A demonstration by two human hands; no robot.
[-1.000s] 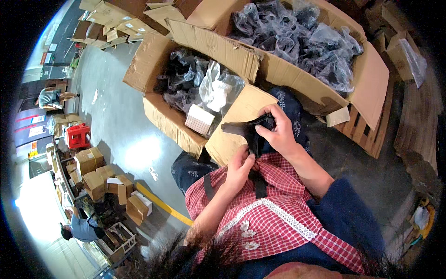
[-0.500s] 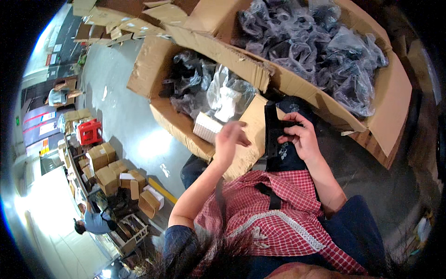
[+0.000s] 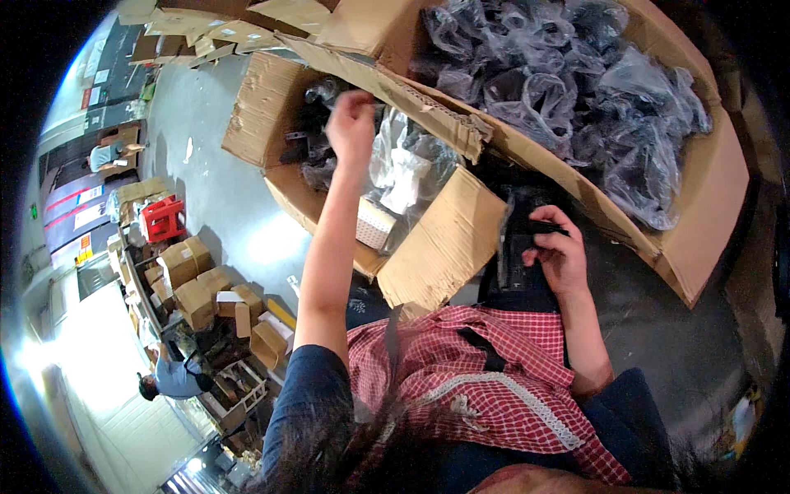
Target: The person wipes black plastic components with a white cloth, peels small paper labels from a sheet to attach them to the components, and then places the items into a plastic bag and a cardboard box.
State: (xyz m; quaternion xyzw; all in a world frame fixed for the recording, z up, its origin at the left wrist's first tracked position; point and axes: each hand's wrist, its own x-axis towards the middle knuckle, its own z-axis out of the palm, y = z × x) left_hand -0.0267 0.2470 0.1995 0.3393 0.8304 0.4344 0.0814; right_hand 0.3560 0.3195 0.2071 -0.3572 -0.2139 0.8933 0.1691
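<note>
My left hand [image 3: 352, 128] is over the smaller cardboard box [image 3: 284, 193], its fingers curled and a little blurred; what they hold, if anything, I cannot make out. Under and around it in the box are black parts [image 3: 317, 144], clear plastic bags [image 3: 401, 160] and a white perforated piece [image 3: 374, 225]. Above my lap, my right hand [image 3: 561, 251] has its fingers bent around the edge of a black plastic part [image 3: 517, 247], which blends into dark clothing. A cardboard flap [image 3: 444, 239] of the smaller box lies beside that part.
A larger cardboard box [image 3: 704, 198] full of bagged dark parts [image 3: 568, 90] stands at the far right, its wall against the smaller box. To the left are a red plastic stool [image 3: 163, 217], stacked cartons [image 3: 185, 262] and two other people, one near a cart [image 3: 239, 403].
My left hand has moved forward, away from the black part and over the smaller box. My right hand has shifted slightly right and nearer; the black part now sits lower against my lap.
</note>
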